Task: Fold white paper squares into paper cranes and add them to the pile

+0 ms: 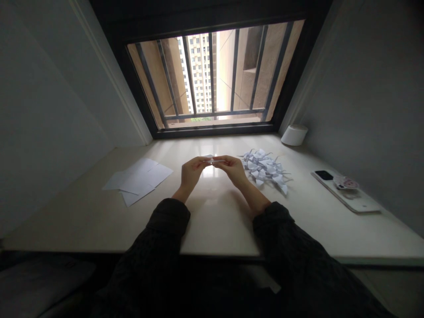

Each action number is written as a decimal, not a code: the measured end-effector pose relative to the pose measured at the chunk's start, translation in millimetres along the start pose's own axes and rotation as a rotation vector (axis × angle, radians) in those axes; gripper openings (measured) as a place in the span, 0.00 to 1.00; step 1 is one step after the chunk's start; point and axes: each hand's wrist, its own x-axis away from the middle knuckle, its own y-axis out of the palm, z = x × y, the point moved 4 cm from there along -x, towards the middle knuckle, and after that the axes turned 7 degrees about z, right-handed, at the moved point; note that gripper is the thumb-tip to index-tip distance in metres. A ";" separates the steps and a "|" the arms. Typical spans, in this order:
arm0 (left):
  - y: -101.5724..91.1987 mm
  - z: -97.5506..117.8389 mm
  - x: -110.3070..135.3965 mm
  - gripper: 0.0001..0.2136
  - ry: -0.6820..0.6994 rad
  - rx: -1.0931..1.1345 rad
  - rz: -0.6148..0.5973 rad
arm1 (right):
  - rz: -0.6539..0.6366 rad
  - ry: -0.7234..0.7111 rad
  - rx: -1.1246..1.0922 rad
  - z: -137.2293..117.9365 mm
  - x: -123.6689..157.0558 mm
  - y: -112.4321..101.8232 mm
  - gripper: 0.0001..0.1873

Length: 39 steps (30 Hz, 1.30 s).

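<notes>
Between the fingertips of both hands is a small folded piece of white paper [209,157], held a little above the white sill. My left hand [192,170] pinches its left end and my right hand [232,168] pinches its right end. Fingers cover most of the paper, so its folds are hard to make out. Just right of my right hand lies a heap of folded white paper cranes [265,168]. Off to the left of my left hand, several flat sheets of white paper [141,179] overlap one another.
A pale phone [364,204] with a round grip on its back lies at the right. In the back right corner stands a white cylinder-like object [294,135]. A dark-framed window [217,130] with bars closes off the back, and walls flank the sill [212,225].
</notes>
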 end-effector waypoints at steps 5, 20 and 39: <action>0.0 1.7 -0.8 0.11 0.021 0.002 -0.002 | 0.012 -0.003 0.007 -0.4 -0.1 -0.8 0.16; 0.3 2.2 -0.7 0.09 0.002 0.009 0.075 | 0.052 0.019 0.108 -1.7 -0.4 -6.4 0.15; -4.3 -6.8 3.2 0.11 -0.046 -0.122 0.206 | 0.096 0.104 0.057 7.7 -4.5 -3.9 0.18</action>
